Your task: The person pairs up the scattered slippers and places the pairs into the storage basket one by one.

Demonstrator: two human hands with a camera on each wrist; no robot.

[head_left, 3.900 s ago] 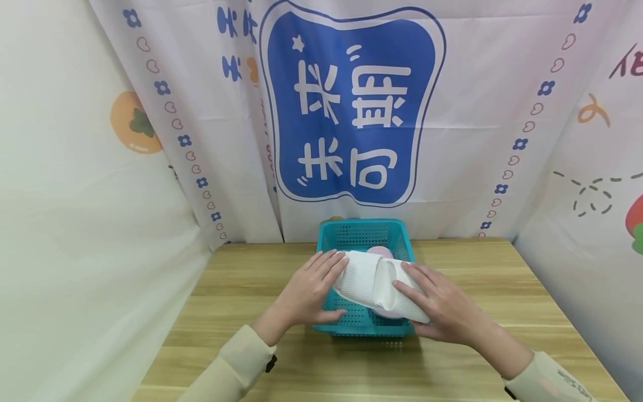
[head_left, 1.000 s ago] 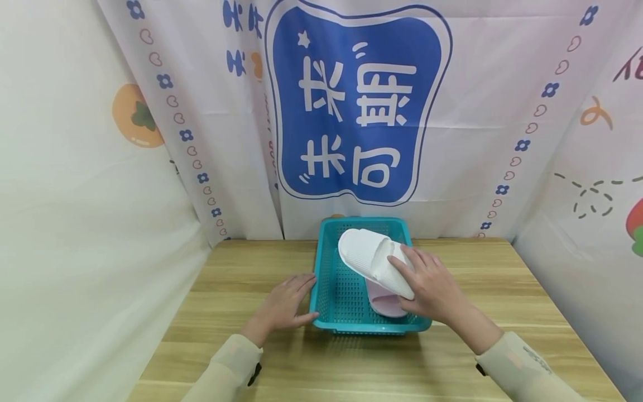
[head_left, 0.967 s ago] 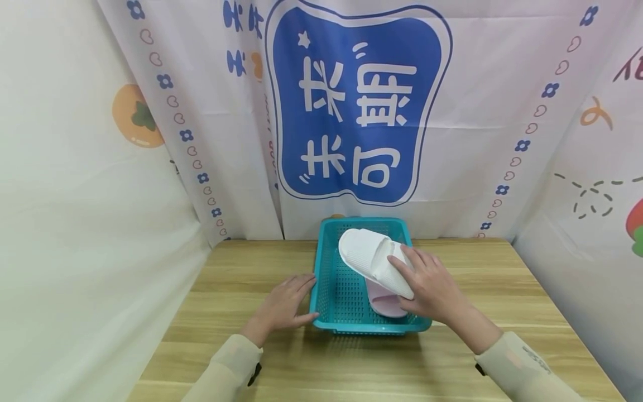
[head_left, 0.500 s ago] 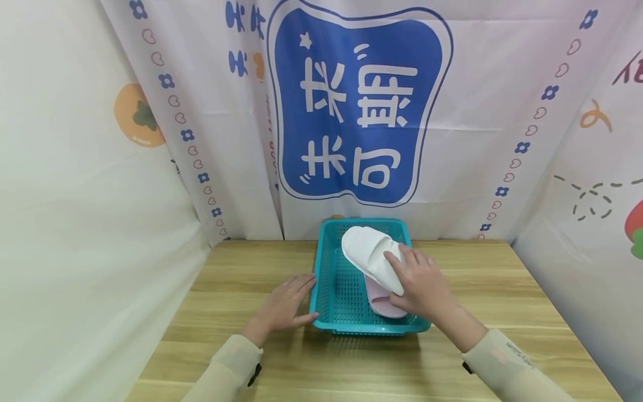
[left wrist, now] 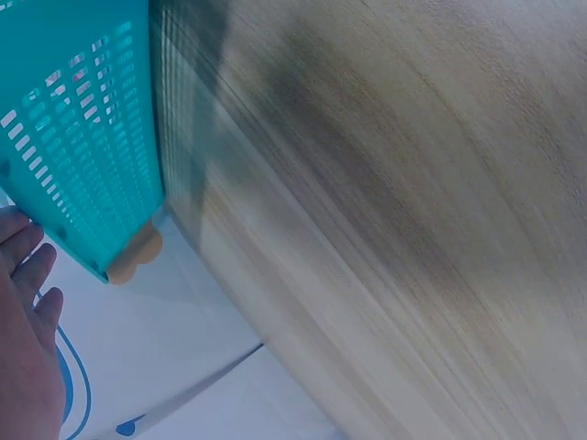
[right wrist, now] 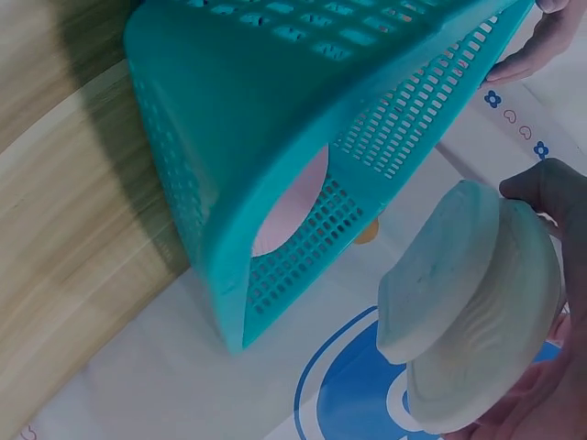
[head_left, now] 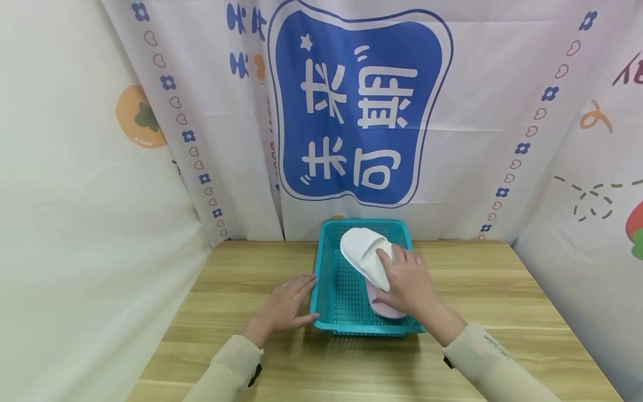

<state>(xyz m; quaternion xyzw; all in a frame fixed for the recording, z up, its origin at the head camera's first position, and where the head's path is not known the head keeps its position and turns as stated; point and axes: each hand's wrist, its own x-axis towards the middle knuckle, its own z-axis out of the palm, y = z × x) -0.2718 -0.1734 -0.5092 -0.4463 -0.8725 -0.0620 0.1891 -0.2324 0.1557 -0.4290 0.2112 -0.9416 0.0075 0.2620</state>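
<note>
In the head view my right hand [head_left: 408,283] grips a pair of white slippers [head_left: 369,254] by the heel end, tilted above the teal basket [head_left: 346,326]. Two soles [right wrist: 486,302] lie against each other in the right wrist view, with my thumb and fingers around their edge. Inside the basket's right side a pink slipper [head_left: 384,304] shows, partly covered by the white ones and my hand. My left hand [head_left: 283,307] touches the basket's left rim with fairly straight fingers. In the left wrist view its fingers [left wrist: 35,270] are beside the perforated basket wall.
The basket stands on a wood-grain table [head_left: 241,290] close to the back curtain [head_left: 462,178], which bears a blue printed panel. Table surface extends to both sides of the basket. White cloth walls rise at left and right.
Earlier both hands held the white slippers; my left hand let go and moved to the basket's left rim. Over the last second my right hand shifted left and the slippers turned slightly.
</note>
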